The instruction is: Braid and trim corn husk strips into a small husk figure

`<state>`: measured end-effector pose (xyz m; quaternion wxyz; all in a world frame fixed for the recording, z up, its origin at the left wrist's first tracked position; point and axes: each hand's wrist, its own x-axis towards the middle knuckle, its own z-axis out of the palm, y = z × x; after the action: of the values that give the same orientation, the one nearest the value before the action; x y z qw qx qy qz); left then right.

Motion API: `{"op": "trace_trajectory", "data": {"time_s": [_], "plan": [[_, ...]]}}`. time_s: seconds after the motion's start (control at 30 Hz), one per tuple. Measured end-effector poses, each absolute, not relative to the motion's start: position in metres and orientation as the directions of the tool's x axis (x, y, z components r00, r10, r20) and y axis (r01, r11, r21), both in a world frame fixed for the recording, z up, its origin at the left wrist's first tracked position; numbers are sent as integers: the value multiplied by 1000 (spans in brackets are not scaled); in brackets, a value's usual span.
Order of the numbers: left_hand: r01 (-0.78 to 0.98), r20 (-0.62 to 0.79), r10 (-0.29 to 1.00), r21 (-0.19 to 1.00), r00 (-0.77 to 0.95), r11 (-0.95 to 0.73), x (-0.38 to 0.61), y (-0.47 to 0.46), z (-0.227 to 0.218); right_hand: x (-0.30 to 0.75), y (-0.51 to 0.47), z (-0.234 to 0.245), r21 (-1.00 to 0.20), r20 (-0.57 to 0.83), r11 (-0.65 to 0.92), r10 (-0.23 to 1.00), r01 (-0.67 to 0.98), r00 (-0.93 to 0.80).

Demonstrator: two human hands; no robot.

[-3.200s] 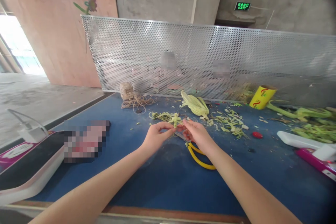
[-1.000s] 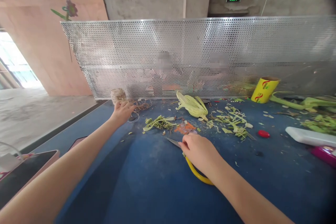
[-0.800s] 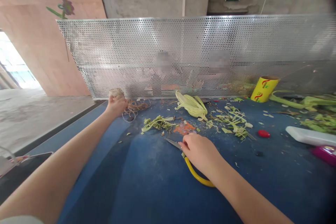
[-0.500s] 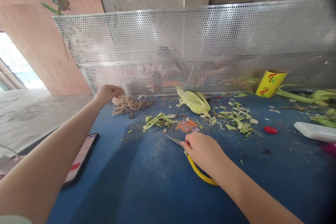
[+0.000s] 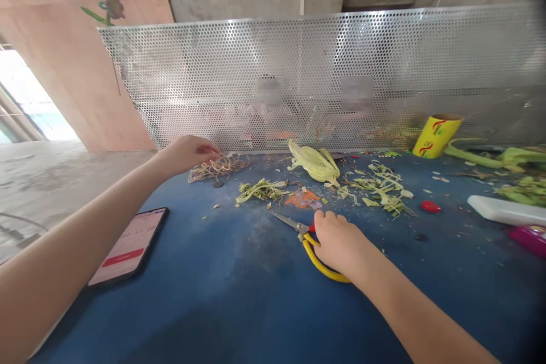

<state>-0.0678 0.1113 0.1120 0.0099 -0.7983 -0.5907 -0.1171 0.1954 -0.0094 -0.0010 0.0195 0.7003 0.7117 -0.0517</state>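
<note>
My right hand (image 5: 339,239) holds a pair of scissors (image 5: 324,267) with yellow-covered handles, low over the blue table. The blades point up and to the left, nearly together. My left hand (image 5: 191,153) hovers at the left edge of a tangled heap of tan twine (image 5: 224,166). Its fingers are curled in a loose pinch, and what lies between them is hidden. Ahead of the scissors are a small pile of green plant trimmings (image 5: 261,191) and a pale green corn husk bundle (image 5: 315,164).
A phone (image 5: 132,247) lies by my left forearm. Along the back stands a perforated metal screen (image 5: 298,57), with two people behind it. On the right are husk scraps (image 5: 386,187), a yellow tube (image 5: 435,135), a red oval object (image 5: 430,206) and a white object (image 5: 499,210).
My left hand has moved right, closer over the twine heap. The right hand has shifted slightly back along the scissors, showing more of the pivot and some red by the fingers. The view has shifted slightly.
</note>
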Motion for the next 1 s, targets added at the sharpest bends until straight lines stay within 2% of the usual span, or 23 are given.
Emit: {"op": "trace_trajectory", "data": {"time_s": [0.07, 0.13, 0.37, 0.5, 0.7, 0.87, 1.0], "plan": [[938, 153, 928, 8, 340, -345, -62, 107, 110, 195, -11, -2, -38, -109, 3, 994, 999, -7], [918, 106, 912, -56, 396, -392, -58, 104, 107, 194, -12, -3, -38, -107, 13, 994, 999, -17], [899, 92, 894, -62, 438, -434, -53, 103, 102, 189, -11, -3, -43, -84, 26, 996, 999, -30], [885, 94, 880, -43, 466, -464, -52, 103, 100, 186, -14, 3, -62, 33, 57, 998, 996, -55], [863, 88, 859, -17, 505, -506, -46, 103, 96, 165, -11, 10, -322, 81, 131, 991, 938, -110], [855, 120, 849, -6, 515, -518, -42, 102, 97, 139, 5, 6, -434, 97, 134, 990, 891, -102], [854, 132, 847, 7, 515, -520, -41, 103, 97, 130, 18, -3, -540, 83, 70, 996, 839, -30]]}}
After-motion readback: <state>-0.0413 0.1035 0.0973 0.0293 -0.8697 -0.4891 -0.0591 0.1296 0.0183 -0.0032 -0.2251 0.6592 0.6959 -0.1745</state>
